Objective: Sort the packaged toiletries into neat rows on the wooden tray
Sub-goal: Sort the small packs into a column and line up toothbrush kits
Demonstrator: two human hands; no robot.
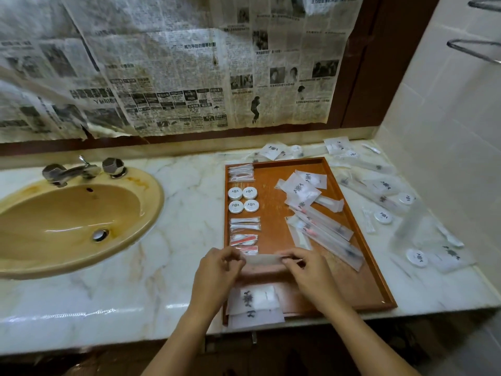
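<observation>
A wooden tray point(273, 169) lies on the marble counter. Down its left side run sorted items: small packets point(241, 172), several round white tins point(243, 199), cotton-swab packets point(245, 223) and red-and-white packets point(244, 240). A loose heap of sachets and long sleeves point(314, 210) covers the tray's right half. Flat printed sachets point(254, 297) sit at the near left corner. My left hand point(217, 270) and my right hand point(306, 270) each pinch one end of a long clear packet point(264, 259) just above the tray's near left part.
More packets, long sleeves and round tins point(383, 217) are scattered on the counter right of the tray and behind it point(339, 146). A yellow basin point(67, 213) with a tap point(67, 172) lies to the left. Tiled wall stands close on the right.
</observation>
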